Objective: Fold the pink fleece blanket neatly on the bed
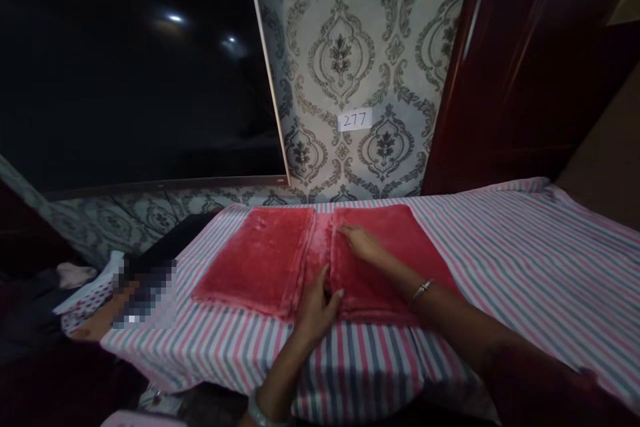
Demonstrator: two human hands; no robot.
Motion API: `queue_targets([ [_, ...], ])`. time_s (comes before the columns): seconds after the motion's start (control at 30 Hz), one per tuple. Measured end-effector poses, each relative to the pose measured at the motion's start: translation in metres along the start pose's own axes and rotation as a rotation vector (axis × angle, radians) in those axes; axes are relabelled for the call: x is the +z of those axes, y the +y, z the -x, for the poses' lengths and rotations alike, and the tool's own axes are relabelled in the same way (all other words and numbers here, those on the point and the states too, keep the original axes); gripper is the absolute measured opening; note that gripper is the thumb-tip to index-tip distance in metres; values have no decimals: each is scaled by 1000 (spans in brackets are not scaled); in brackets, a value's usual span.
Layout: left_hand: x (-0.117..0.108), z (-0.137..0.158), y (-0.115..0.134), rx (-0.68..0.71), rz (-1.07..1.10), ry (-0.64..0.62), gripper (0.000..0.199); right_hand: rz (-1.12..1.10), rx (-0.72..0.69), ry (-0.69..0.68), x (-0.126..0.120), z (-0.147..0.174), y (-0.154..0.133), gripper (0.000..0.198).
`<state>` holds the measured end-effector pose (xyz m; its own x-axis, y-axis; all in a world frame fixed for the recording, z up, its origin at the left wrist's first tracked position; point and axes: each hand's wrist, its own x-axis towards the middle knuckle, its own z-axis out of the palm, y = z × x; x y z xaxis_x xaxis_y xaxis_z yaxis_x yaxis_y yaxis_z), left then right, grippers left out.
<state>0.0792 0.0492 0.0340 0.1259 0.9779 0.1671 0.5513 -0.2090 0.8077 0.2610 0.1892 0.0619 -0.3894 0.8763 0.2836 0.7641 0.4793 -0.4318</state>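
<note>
A red plush blanket (260, 257) lies on a striped cloth, both its sides folded in towards the middle. A narrow strip of its lower layer shows between the two folded parts. My left hand (317, 307) is at the near end of that strip, beside the inner edge of the right part, thumb and fingers apart. Farther back, my right hand (361, 243) rests on the right folded part (395, 280), fingers stretched towards its inner edge. Neither hand visibly lifts the fabric.
The pink, grey and white striped cloth (510, 247) covers the raised surface and hangs over its front edge. Behind stand a large dark screen (140, 80), patterned wallpaper with a paper label (355, 119), and a dark red panel (515, 67). Clothes (30, 307) lie at the left.
</note>
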Motion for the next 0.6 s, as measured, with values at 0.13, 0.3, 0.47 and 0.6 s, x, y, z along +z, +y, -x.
queue_targets([
  [0.13,14,-7,-6,31,135,18,75,115,-77,-88,-5,-33,10,45],
  [0.3,26,-7,-15,-16,167,53,74,278,-190,-228,-1,-64,9,43],
  [0.47,29,0,-12,-55,126,84,78,393,-228,-277,3,-74,9,33],
  [0.6,27,0,-5,-58,161,74,75,439,-231,-246,-1,-74,9,30],
])
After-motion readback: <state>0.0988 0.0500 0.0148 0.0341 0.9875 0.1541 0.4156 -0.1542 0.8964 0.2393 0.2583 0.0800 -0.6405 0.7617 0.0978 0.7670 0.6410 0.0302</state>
